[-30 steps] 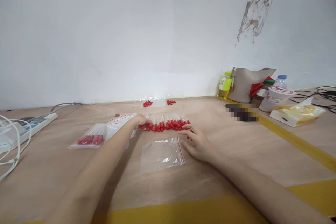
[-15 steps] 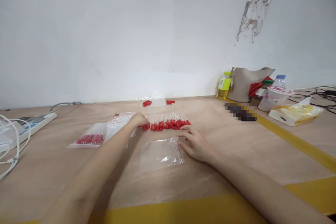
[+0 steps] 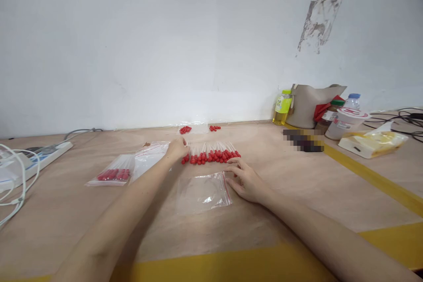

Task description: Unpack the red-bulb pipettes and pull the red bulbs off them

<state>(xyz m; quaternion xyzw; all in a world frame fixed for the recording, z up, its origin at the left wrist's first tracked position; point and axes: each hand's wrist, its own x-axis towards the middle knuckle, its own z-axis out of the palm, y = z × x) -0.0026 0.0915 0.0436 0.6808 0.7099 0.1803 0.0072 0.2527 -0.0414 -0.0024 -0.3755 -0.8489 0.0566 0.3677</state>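
On the table (image 3: 198, 238), the red-tipped sticks (image 3: 214, 156) lay at twelve o'clock from a clear bag (image 3: 202, 191), their nine-o'clock end partly hidden by the left hand (image 3: 178, 150), whose concealed fingertips left its grip impossible to tell. The right hand (image 3: 246, 180) had fingers loosely parted at the sticks' four o'clock; at two o'clock from it, pixelation obscured a dark object (image 3: 312, 148).

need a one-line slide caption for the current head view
Left hand at one end of a row of red-tipped sticks, right hand beside a clear zip bag.
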